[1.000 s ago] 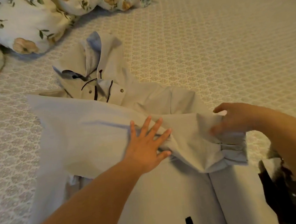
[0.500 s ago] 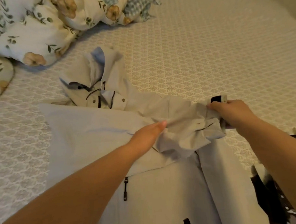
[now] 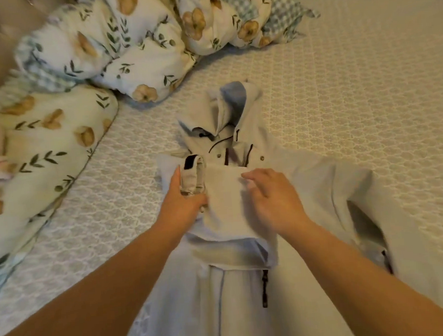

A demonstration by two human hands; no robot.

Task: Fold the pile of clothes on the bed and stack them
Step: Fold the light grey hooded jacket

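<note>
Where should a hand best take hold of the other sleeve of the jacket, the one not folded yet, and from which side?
Probably at its far end. The unfolded sleeve lies spread flat toward the right of the jacket, so the right hand could come from the right, pinch the edge and carry it across the chest. The cuff itself is not clearly visible. The left hand holds the folded sleeve's cuff.

Person, head-camera view: two forearms and two hands visible. Left hand (image 3: 182, 200): bare, no ring, no watch, no glove seen. Right hand (image 3: 275, 198): bare, slightly motion-blurred, no ring or wrist strap seen. Both forearms bare up to frame edge; no sleeve or cuff in view. Fingernails short, unpainted where visible. No markings seen.
</note>
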